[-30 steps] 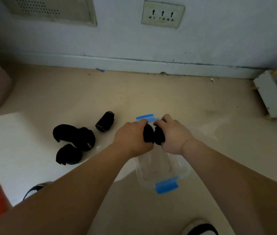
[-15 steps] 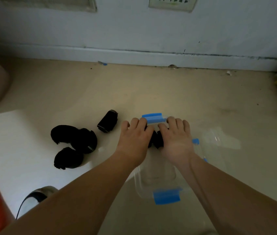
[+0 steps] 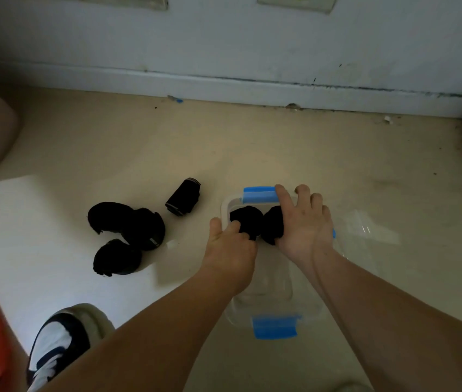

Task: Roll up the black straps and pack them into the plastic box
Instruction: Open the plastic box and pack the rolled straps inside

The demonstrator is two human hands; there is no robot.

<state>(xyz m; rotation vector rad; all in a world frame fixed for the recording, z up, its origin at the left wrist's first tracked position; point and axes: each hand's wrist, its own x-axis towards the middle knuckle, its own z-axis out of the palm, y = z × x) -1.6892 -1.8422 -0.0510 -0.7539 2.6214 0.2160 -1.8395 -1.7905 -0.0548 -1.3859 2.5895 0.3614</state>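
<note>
Left hand (image 3: 231, 250) grip tight around one strap roll (image 3: 245, 219) (right hand (image 3: 304, 224), fingers spread, on another)

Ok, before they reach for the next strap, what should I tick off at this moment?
1. Two rolls sit in the plastic box: ok. The left roll and right roll lie side by side at its far end.
2. Rolls tightly wound: cannot tell, the hands partly cover them.
3. Right hand free: not ok, it lies spread over the right roll and the far rim.
4. Left hand free: not ok. Its fingers curl against the left roll, with the thumb outside the box wall.
5. Room left in the box: ok, the near half is bare.
6. Next strap within sight: ok. A rolled strap and a heap of black straps lie on the floor left of the box.
</note>
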